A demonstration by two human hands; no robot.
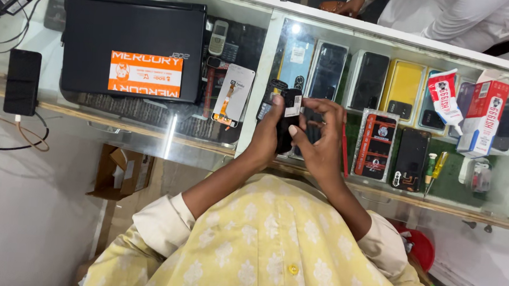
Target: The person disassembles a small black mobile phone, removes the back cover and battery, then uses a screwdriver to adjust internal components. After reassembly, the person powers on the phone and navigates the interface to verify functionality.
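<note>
A small black phone (289,117) with a white sticker on it is held upright above the glass counter (261,21), gripped from both sides: the left hand (266,135) wraps its left edge, thumb up on top, and the right hand (318,137) closes round its right edge with fingers curled. Just right of them lie a red pencil (344,149) and boxed phones in the display case; a closed black laptop (133,46) rests well to the left, a white glue tube (445,101) to the right.

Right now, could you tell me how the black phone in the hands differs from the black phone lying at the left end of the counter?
The held phone is off the glass, gripped by the left hand and right hand; the counter phone lies flat, untouched. The held phone bears a white sticker; the counter phone's top looks plain. A cable runs from the counter phone; none shows on the held phone. Both are dark and slim.
</note>
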